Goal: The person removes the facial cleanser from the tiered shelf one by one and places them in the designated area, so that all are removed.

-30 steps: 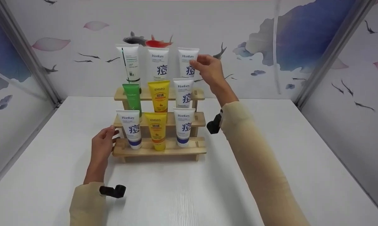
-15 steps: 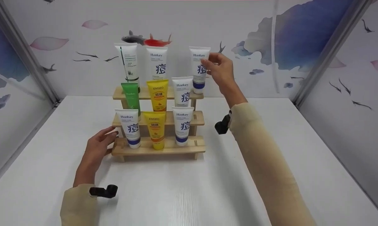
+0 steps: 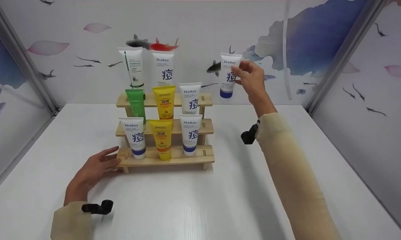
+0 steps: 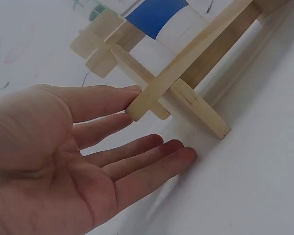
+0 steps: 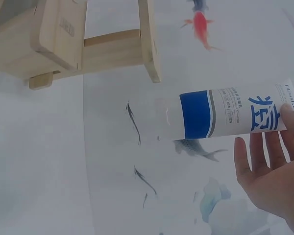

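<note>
My right hand (image 3: 253,78) pinches a white facial cleanser tube (image 3: 229,75) with a blue band, near its top crimped end. The tube is held upright in the air, apart from the wooden rack (image 3: 207,154) and to its right. In the right wrist view the thumb lies on the tube's printed front (image 5: 230,113), with fingers behind. My left hand (image 3: 95,168) is at the left end of the rack's lowest shelf. Its fingers are extended, and the thumb and one finger touch the plank's end (image 4: 142,105) in the left wrist view.
Several tubes stand on the three-tier rack: a white-and-green one (image 3: 133,68), a green one (image 3: 136,104), yellow ones (image 3: 161,138) and white-and-blue ones (image 3: 190,135). A white table (image 3: 173,203) lies beneath, with printed panels (image 3: 193,20) around it.
My right hand has taken the white tube off the right end of the top shelf and carried it rightward. The left hand has slid from the middle shelf's end down to the lowest.
</note>
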### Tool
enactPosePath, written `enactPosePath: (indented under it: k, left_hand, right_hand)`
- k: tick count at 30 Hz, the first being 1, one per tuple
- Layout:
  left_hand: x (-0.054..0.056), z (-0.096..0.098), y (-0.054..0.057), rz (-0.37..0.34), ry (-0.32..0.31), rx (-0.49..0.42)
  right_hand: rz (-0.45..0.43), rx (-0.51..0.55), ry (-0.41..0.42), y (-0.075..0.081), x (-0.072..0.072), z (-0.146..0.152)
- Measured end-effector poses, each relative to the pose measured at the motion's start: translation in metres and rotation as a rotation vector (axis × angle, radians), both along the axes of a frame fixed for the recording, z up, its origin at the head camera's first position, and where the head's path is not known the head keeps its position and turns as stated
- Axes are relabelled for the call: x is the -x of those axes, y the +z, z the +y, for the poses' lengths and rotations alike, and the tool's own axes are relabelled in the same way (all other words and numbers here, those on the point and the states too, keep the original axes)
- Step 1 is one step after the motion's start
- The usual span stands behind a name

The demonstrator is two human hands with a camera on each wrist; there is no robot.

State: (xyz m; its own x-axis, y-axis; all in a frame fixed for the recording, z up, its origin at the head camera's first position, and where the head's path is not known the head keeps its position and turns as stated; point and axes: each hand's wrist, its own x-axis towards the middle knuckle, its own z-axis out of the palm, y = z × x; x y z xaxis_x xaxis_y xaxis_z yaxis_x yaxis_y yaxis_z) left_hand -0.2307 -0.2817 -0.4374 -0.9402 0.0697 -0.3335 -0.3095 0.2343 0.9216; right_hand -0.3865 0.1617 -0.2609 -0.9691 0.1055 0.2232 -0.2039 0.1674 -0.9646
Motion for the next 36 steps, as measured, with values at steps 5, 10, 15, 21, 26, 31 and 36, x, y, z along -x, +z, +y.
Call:
enactPosePath:
  k: [5,10,15,21,26,31,36]
  left_hand:
    - [-0.002,-0.004,-0.004,-0.031,-0.013,-0.073]
    - [-0.003,-0.006,-0.001,-0.043,-0.027,-0.096]
    - [-0.004,-0.008,-0.003,-0.045,-0.035,-0.119]
    - [-0.001,-0.007,-0.003,-0.051,-0.036,-0.147]
    - [-0.001,-0.009,-0.001,-0.043,-0.035,-0.143]
    - [-0.003,-0.009,0.000,-0.052,-0.033,-0.157]
    - [-0.003,-0.006,-0.004,-0.063,-0.032,-0.162]
  right_hand:
    - [-0.034,0.000,-0.004,-0.013,0.002,0.009]
    - [-0.068,-0.011,-0.016,-0.030,0.008,0.022]
    - [-0.128,-0.021,-0.036,-0.053,0.014,0.034]
    - [-0.192,-0.015,-0.037,-0.083,0.020,0.044]
    - [-0.232,-0.024,-0.043,-0.106,0.027,0.045]
    - [-0.297,-0.022,-0.055,-0.130,0.030,0.046]
    - [-0.377,-0.031,-0.058,-0.151,0.031,0.052]
